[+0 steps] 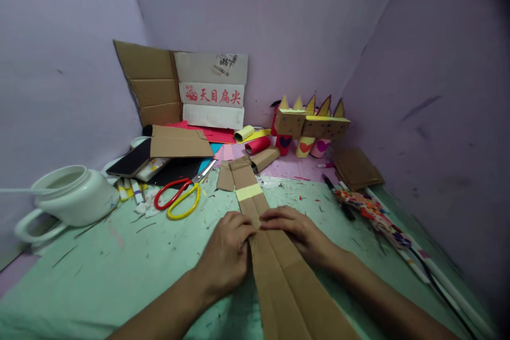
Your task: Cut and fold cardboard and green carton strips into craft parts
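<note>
A long strip of brown cardboard runs from the near edge of the view toward the middle of the table, with a lengthwise crease in its wider near part. Across its narrower far part lies a pale yellow band. My left hand is closed on the strip's left edge, thumb and fingers pinching it. From the other side my right hand grips the right edge, its fingertips on top close to the left thumb. The undersides of both grips are hidden. Scissors with red and yellow handles lie left of the strip.
At the left stands a white pot. Cardboard puppets with pointed crowns stand at the back right. Paper tubes lie beside them. A phone rests by a cardboard piece. A patterned glue gun-like object lies right.
</note>
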